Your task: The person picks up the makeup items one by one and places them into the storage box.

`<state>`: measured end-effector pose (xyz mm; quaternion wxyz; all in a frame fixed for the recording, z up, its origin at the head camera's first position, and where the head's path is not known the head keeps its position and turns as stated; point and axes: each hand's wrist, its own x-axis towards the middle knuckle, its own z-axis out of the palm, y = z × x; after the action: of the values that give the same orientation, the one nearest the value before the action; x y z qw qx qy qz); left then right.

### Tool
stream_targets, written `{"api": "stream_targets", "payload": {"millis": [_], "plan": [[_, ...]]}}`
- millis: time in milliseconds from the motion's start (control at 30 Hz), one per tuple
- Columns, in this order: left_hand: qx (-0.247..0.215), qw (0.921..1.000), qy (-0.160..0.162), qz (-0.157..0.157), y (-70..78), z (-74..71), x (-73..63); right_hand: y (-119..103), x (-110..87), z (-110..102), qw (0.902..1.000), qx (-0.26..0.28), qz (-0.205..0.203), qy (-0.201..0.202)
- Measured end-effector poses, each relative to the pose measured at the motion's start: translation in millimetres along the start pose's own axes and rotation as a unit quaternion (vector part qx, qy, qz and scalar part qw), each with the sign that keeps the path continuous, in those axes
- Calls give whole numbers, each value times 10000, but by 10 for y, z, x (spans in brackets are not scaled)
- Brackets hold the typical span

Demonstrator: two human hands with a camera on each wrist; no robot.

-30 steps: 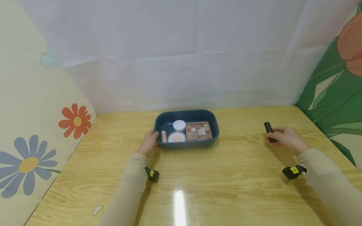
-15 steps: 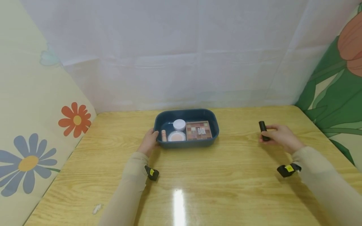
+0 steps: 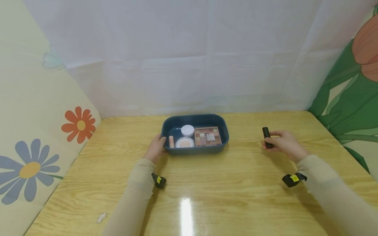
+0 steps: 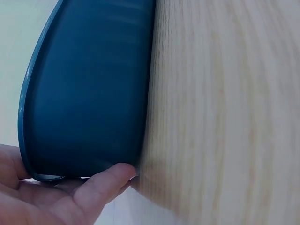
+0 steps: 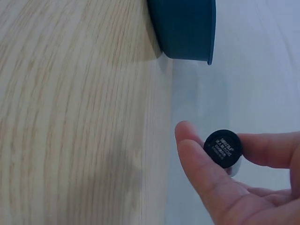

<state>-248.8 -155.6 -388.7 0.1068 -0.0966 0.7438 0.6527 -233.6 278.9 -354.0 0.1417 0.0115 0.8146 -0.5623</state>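
A dark blue plastic bin [image 3: 195, 150] stands on the table against the back. My left hand [image 3: 155, 148] grips its left end, thumb at the front corner; the left wrist view shows the fingers around the bin's end wall [image 4: 89, 93]. To the right, my right hand [image 3: 286, 143] pinches a black lipstick tube [image 3: 266, 136] above the table, apart from the bin. Small pale print marks its round end [image 5: 223, 149]. Inside the bin lie a white round jar [image 3: 187, 130], a clear-lidded compact [image 3: 184, 143], a peach lip balm stick [image 3: 171, 142] and an eyeshadow palette [image 3: 207, 136].
Behind the wooden table [image 3: 230, 190] hangs a white cloth [image 3: 153, 65]. Flower-printed panels flank it, one at the left [image 3: 38, 108] and one at the right [image 3: 354, 108]. A black camera [image 3: 291, 180] is strapped to each wrist.
My right hand has moved left with the lipstick tube, closer to the bin. The left hand and the bin have stayed in place.
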Motion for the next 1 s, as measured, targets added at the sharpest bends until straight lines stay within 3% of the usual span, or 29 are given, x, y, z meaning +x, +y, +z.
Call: {"api": "stream_targets", "payload": {"millis": [1000], "plan": [[-48, 10000, 8, 37, -17, 0, 0, -162, 34, 249, 9992, 202, -278, -211]]}}
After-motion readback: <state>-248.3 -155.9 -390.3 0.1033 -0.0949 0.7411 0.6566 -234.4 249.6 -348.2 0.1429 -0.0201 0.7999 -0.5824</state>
